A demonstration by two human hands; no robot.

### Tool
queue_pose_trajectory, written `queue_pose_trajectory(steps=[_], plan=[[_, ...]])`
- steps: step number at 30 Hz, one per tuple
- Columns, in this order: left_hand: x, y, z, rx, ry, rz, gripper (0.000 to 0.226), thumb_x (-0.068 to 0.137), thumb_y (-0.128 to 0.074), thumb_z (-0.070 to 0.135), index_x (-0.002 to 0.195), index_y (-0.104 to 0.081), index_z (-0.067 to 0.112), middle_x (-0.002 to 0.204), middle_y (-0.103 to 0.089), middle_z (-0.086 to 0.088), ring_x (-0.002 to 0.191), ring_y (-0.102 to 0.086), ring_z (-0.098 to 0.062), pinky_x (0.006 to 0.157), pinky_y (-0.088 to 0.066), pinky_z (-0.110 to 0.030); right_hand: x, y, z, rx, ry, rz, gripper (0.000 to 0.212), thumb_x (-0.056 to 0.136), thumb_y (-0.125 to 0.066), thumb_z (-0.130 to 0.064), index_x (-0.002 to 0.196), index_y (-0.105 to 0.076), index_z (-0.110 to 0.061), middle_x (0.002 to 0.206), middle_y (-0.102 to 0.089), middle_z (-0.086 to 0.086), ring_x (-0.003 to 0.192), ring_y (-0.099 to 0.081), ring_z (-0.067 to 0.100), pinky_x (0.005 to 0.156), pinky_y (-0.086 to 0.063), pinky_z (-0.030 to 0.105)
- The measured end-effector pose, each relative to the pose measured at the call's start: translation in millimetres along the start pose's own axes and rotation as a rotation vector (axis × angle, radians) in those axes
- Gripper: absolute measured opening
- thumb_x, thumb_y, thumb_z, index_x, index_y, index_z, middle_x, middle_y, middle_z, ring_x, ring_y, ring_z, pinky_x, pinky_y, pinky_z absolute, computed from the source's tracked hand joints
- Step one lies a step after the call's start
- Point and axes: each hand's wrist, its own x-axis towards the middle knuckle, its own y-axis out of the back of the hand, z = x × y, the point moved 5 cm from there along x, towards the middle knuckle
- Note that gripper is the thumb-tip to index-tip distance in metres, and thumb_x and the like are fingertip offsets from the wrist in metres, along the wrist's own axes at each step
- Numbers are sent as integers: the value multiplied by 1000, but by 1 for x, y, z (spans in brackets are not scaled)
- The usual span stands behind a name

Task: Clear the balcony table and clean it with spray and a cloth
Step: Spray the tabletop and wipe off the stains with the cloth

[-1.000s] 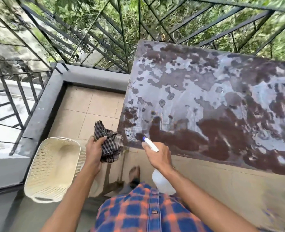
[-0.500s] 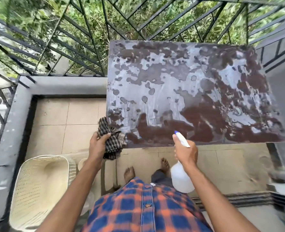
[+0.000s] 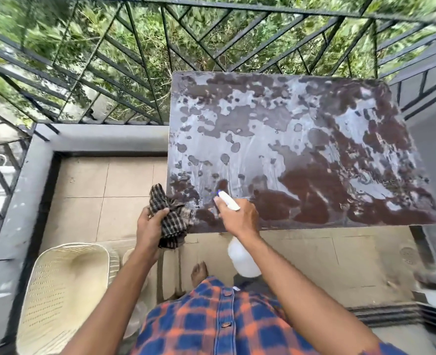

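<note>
White bottle (image 3: 244, 262) neck hidden by right hand (image 3: 238, 218); left hand (image 3: 149, 228) grips cloth (image 3: 173, 217)

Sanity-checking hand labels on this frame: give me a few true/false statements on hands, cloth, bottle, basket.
1. The left hand grips the checked cloth. True.
2. The right hand holds a sponge. False: it grips the spray bottle.
3. The table shows dark and pale blotches. True.
4. The basket stands on the table. False: it sits off the table, at the person's left.
</note>
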Motion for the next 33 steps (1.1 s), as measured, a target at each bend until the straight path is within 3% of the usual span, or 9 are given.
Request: queue_pose_trajectory(steps=[3, 6, 11, 15, 18, 20, 23, 28, 33], plan=[[2, 0, 0, -15, -3, -4, 15, 95, -56, 3, 109, -54, 9, 89, -66, -14, 59, -69, -18, 46, -55, -29, 22, 33, 30, 83, -158, 167, 60, 83, -63, -69, 78, -77, -11, 78, -76, 10, 79, -70, 37, 76, -57, 37], [6, -6, 2, -30, 14, -27, 18, 95, -58, 6, 112, -54, 11, 91, -68, -16, 65, -68, -26, 48, -58, -36, 52, 55, 72, 162, -219, 288, 73, 64, -57, -85, 77, -77, -16, 76, -79, 8, 75, -75, 39, 76, -64, 49], [15, -18, 4, -12, 25, -54, 20, 93, -61, 9, 112, -55, 11, 100, -69, -21, 81, -69, -35, 58, -60, -48, 36, 62, 52, 58, -174, 240, 57, 75, -64, -70, 56, -63, -17, 71, -75, 11, 75, -72, 36, 72, -59, 42], [18, -28, 7, 11, 26, -69, 16, 93, -62, 10, 107, -57, 14, 103, -69, -24, 89, -68, -42, 71, -57, -65, 28, 38, 27, 36, -109, 134, 54, 81, -63, -66, 68, -74, -14, 70, -76, 5, 76, -72, 32, 72, -57, 39], [20, -32, 11, 4, 15, -81, 15, 93, -62, 10, 107, -58, 15, 92, -71, -15, 76, -69, -32, 59, -61, -49, 27, 20, 3, 1, -51, 54, 53, 86, -66, -62, 59, -65, -15, 58, -65, -2, 66, -64, 30, 63, -48, 34], [27, -30, 11, 49, 6, -81, 15, 92, -64, 13, 106, -59, 16, 97, -71, -18, 80, -70, -32, 65, -61, -51, 29, 15, -9, -50, -10, 38, 51, 90, -65, -60, 64, -66, -16, 63, -63, 1, 68, -57, 32, 64, -43, 33], [35, -29, 12, 87, 2, -79, 16, 91, -65, 15, 107, -59, 15, 101, -71, -21, 84, -70, -33, 70, -59, -58, 43, 27, -13, 1, -32, 87, 51, 90, -64, -63, 64, -66, -18, 75, -72, 9, 77, -66, 34, 69, -48, 35], [39, -29, 11, 67, -2, -79, 18, 93, -64, 13, 109, -57, 12, 93, -70, -15, 76, -69, -27, 53, -57, -39, 56, 78, 19, 88, -228, 291, 58, 85, -65, -65, 91, -78, -9, 91, -76, 16, 91, -72, 38, 72, -49, 33], [42, -32, 2, 164, -75, -56, 20, 93, -64, 11, 111, -57, 13, 105, -70, -14, 83, -68, -22, 58, -57, -28, 63, 84, 66, 114, -247, 286, 66, 64, -57, -85, 79, -77, -24, 81, -80, 3, 76, -76, 36, 76, -64, 48]])
